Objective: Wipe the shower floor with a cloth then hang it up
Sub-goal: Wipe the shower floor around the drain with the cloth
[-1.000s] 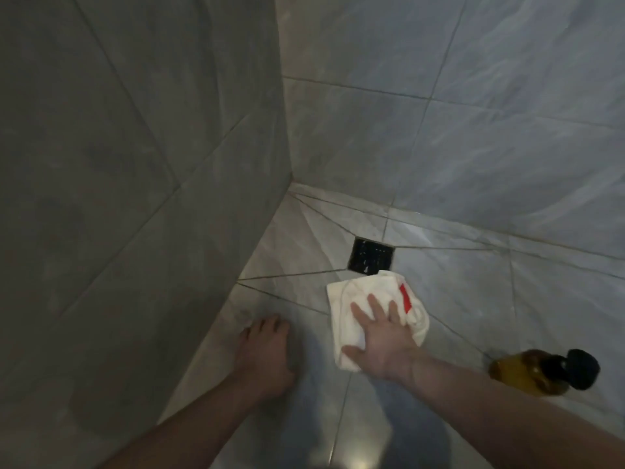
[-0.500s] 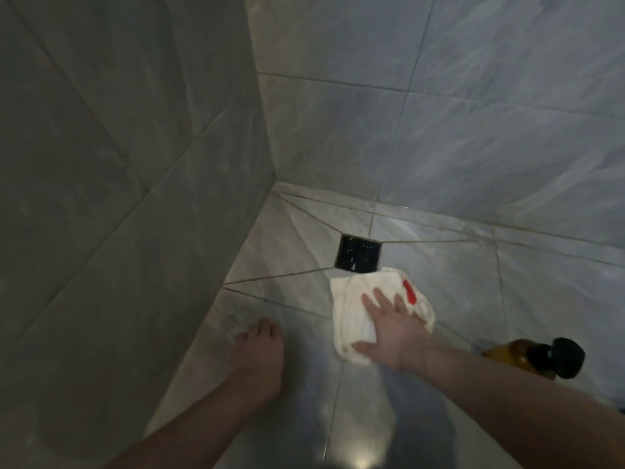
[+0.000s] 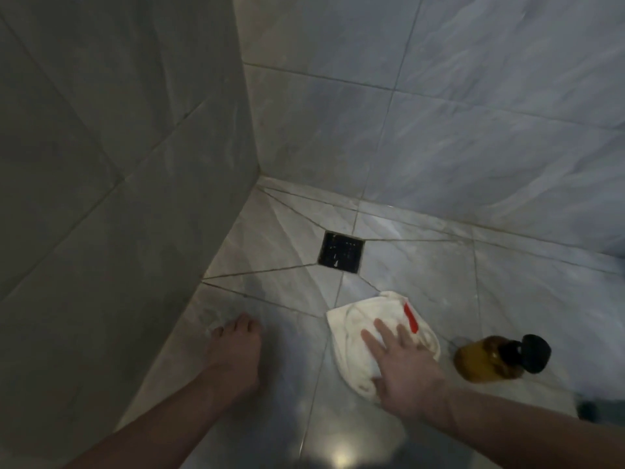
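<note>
Where the floor runs toward its far corner, pressing a cloth flat with the right hand. Palm down, fingers straight and spread, none curled round the fabric; merely resting on top, covering the near right part of it. Soft and white, thick like towelling, rumpled into a rough rounded square with ridges and folds across the top. Along its far right edge, a narrow red tag, just past the fingertips. Lying toward the middle of the floor, nearer than the drain and apart from it.

To the left, near the floor's left edge, bracing with the left hand. Also flat on the tile, fingers extended and close together, pointing toward the far corner, holding nothing. Well apart from the cloth, with bare tile between.

Underfoot, large glossy grey tiles with pale marble veining, cut by thin grout lines that run diagonally in to the drain. Wet-looking sheen, with a bright reflection at the near edge. At the drain, a small square black grate, flush with the tile, speckled with light spots.

Right of the cloth, close but not touching, a bottle on its side: amber, translucent, rounded body, with a black domed cap pointing right.

Around the corner, two walls in the same veined tile: left wall dull and shadowed, back wall paler and bluish.
</note>
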